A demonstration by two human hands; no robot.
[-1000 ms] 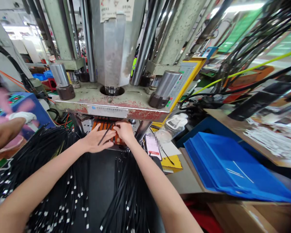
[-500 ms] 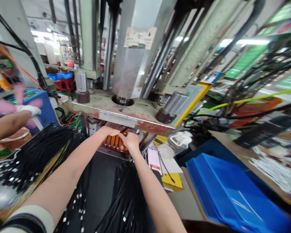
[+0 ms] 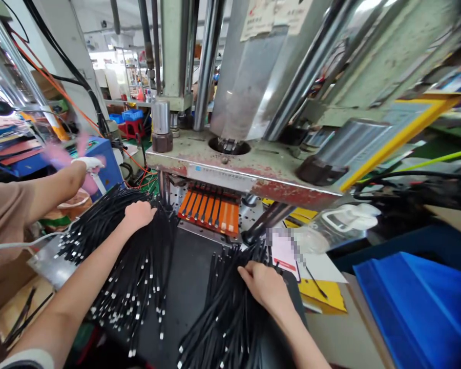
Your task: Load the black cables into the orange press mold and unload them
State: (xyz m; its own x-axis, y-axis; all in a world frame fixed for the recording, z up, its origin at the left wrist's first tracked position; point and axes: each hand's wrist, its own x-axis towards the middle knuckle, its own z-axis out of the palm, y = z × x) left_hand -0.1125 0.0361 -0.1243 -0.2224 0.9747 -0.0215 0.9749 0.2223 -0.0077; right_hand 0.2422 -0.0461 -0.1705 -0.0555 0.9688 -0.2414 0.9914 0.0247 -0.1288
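My left hand point(image 3: 139, 215) is closed over the top of the left bundle of black cables point(image 3: 138, 271); anything between its fingers is hidden. My right hand point(image 3: 263, 282) has its fingers curled and pressed against the right bundle of black cables point(image 3: 218, 318), seemingly pinching some. Both bundles show small pale connector ends. Between and beyond the hands, an orange mould plate point(image 3: 184, 211) lies under the press point(image 3: 249, 187). Several black cables lie side by side across the plate, and its right end shows paler slots.
A co-worker's gloved hand point(image 3: 88, 163) is at the far left by a blue box point(image 3: 109, 159). On the right are a phone point(image 3: 282, 251), a clear plastic jug point(image 3: 338, 228), yellow sheets point(image 3: 326, 297) and a blue bin point(image 3: 415, 307). Steel posts point(image 3: 269, 220) flank the mould.
Both hands have left the orange plate and parted. The left moved to the left cable bundle, the right back to the right one. The row of cables in the plate now shows. My view has shifted.
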